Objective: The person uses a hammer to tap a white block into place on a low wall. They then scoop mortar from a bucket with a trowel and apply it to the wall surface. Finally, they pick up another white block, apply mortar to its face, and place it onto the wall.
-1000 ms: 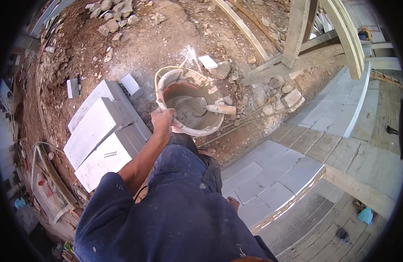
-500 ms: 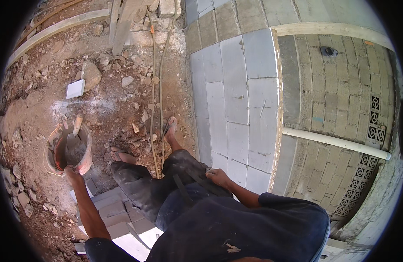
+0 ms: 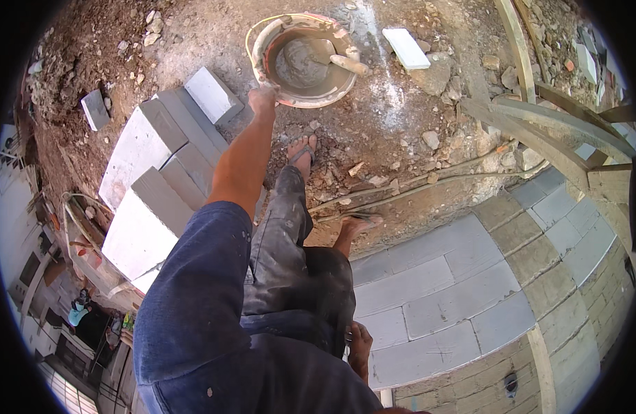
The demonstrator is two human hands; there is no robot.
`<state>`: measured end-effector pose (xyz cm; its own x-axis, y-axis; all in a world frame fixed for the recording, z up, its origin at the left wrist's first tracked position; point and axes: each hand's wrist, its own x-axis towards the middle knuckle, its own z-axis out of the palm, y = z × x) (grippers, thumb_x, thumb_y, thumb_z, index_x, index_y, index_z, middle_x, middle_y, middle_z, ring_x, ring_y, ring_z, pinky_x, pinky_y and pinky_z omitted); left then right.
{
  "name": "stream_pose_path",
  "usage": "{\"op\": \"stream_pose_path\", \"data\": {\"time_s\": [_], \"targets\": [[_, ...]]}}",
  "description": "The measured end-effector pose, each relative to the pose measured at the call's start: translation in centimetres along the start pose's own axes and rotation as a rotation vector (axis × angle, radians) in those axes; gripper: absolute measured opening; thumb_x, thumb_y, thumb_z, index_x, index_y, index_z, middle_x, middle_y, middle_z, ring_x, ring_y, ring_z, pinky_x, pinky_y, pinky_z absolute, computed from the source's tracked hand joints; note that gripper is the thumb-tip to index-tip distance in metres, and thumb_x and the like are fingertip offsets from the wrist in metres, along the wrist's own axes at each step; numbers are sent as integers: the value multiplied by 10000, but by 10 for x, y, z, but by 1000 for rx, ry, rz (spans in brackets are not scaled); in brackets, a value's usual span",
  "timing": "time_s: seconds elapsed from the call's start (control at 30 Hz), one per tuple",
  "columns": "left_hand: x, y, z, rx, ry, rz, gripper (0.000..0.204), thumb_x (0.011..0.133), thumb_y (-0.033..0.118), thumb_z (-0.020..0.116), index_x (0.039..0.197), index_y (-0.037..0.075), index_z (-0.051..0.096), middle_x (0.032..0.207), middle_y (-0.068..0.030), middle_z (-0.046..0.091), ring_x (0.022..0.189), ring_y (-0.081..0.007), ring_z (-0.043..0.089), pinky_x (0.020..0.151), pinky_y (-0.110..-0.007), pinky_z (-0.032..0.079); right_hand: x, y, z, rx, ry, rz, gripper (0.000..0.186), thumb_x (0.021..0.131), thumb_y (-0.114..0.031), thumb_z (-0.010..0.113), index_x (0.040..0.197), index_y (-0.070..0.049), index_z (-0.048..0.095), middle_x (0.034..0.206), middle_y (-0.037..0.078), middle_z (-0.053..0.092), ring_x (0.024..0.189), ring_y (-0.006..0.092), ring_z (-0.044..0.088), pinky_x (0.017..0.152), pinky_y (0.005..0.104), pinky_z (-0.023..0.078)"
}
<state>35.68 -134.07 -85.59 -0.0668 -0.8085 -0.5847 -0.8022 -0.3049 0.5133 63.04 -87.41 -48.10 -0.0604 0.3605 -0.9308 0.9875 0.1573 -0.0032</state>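
Note:
My left hand [image 3: 263,100] is closed on the near left rim of a round bucket [image 3: 263,56]; the arm reaches straight out to it. Wet grey mortar [image 3: 296,67] lies inside. A trowel [image 3: 348,65] rests in the bucket, its blade in the mortar and its wooden handle over the right rim. Down beside my thigh, my right hand [image 3: 359,343] has its fingers curled, near the wall of pale blocks [image 3: 432,283]. Whatever those fingers may hold is hidden.
Pale blocks [image 3: 156,131] are stacked at my left, and a white slab [image 3: 406,48] lies beyond the bucket to the right. A hose [image 3: 414,186] crosses the stony ground. Wooden beams [image 3: 539,117] lean at the far right.
My view has turned left, so the bucket now sits at top centre and the block wall at lower right. My left hand stays on the bucket rim. My right hand remains beside my leg.

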Motion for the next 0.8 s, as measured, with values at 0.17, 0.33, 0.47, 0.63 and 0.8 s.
{"op": "stream_pose_path", "data": {"time_s": [0.17, 0.33, 0.47, 0.63, 0.8], "targets": [[-75, -1, -70, 89, -123, 318, 288, 753, 286, 723, 820, 7, 702, 721, -211, 663, 713, -357, 668, 671, -427, 518, -10, -55, 18, -193, -65, -132, 326, 894, -246, 629, 1060, 35, 610, 766, 60, 623, 635, 115, 579, 568, 250, 457], [-184, -41, -180, 96, -267, 481, 224, 755, 165, 660, 886, -16, 657, 731, -152, 664, 694, -307, 653, 663, -389, 507, 11, -47, -6, -182, -291, -430, 256, 807, -74, 657, 1031, 38, 603, 766, 58, 625, 625, 111, 568, 576, 240, 450], [-270, -117, -272, 45, -223, 644, 397, 739, 130, 657, 1115, 12, 608, 1071, -189, 633, 979, -341, 612, 869, -414, 471, 49, -71, -25, -545, -370, -537, 301, 792, -100, 678, 1053, 31, 607, 843, 70, 639, 733, 131, 599, 666, 257, 471], [-367, -189, -371, -42, 30, 303, 307, 798, 178, 637, 1050, 3, 640, 1062, -205, 637, 968, -355, 614, 864, -410, 484, 91, -134, -21, -945, -438, -840, 398, 813, -260, 717, 1089, 8, 616, 1042, 89, 623, 966, 189, 569, 851, 322, 451], [-400, -238, -395, -187, 299, 100, 240, 837, 176, 629, 986, -10, 662, 937, -188, 673, 860, -327, 653, 785, -375, 508, 60, -206, 104, -944, -595, -814, 484, 850, -337, 679, 1202, -20, 577, 1167, 117, 592, 1100, 214, 541, 939, 346, 423]]}}
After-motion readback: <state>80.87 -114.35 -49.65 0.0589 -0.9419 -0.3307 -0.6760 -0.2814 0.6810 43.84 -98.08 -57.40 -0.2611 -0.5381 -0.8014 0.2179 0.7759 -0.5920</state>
